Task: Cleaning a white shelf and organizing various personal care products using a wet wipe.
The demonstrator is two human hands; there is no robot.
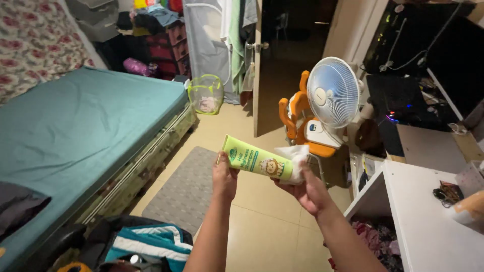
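Note:
I hold a light green squeeze tube [256, 159] level in front of me, over the tiled floor. My left hand [224, 176] grips its flat crimped end on the left. My right hand [306, 189] grips the cap end on the right, with a crumpled white tissue [296, 157] pressed around that end. The cap itself is hidden under the tissue.
A bed with a teal sheet [85, 121] fills the left. A grey mat [186, 189] lies on the floor beside it. A white standing fan [333, 93] and an orange chair [297, 118] stand ahead, a white table [428, 221] at right, a mesh basket [205, 94] by the door.

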